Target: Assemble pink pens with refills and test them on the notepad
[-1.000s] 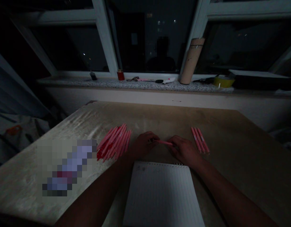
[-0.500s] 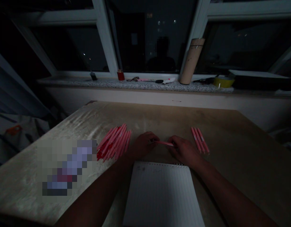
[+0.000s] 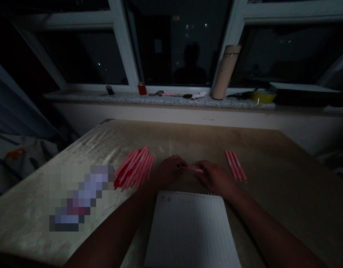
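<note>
Between my two hands a pink pen [image 3: 193, 169] lies crosswise, just beyond the top edge of a spiral notebook [image 3: 192, 230]. My left hand [image 3: 170, 169] pinches its left end, and my right hand [image 3: 213, 175] has its fingers closed at the right end. Left of my left hand is a heap of similar pink pens [image 3: 136, 167], some with red parts among them. On the other side, right of my right hand, three pink pens [image 3: 235, 165] lie side by side. The notebook shows a lined page with faint writing near the top.
A blurred-out bluish object [image 3: 85, 197] lies on the table [image 3: 171, 137] at left. Along the windowsill [image 3: 127, 98] stand a red jar [image 3: 142, 88], a tall tan cylinder [image 3: 226, 72], a yellow tape roll [image 3: 263, 96] and a dark box [image 3: 305, 96].
My right hand has shifted slightly left along the pen, its fingers moving a little. My left hand, the pen heap and the three pens stay in place.
</note>
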`<move>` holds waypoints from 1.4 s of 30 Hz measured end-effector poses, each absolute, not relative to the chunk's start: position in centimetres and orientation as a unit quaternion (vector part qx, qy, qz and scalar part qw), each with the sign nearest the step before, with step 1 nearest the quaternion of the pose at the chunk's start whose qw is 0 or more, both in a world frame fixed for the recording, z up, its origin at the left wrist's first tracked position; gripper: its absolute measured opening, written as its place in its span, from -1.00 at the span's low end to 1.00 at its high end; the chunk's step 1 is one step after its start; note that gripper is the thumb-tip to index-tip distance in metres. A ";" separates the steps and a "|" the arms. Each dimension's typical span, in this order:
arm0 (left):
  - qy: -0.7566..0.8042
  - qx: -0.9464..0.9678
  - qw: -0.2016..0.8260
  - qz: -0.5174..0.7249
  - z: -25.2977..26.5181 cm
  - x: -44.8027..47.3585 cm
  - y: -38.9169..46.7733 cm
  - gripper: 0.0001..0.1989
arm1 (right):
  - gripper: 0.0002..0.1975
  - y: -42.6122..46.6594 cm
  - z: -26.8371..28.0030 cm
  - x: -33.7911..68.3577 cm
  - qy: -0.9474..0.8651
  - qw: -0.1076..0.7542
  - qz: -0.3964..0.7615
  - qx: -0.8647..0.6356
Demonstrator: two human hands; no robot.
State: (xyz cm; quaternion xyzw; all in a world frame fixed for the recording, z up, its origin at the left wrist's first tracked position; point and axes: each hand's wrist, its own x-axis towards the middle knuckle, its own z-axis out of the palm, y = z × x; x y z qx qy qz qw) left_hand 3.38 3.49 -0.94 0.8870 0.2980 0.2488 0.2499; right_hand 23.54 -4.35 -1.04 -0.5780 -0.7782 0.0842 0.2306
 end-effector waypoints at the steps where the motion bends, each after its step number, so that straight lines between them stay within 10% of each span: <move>1: 0.299 0.888 0.248 0.247 -1.0 3.4 3.5 -0.89 | -0.79 -4.3 -1.1 23.6 -0.773 0.229 0.085 -0.586; 42: 0.306 0.889 0.243 0.237 -0.8 3.4 3.4 -0.88 | -0.81 -4.4 -0.8 23.6 -0.781 0.192 0.068 -0.591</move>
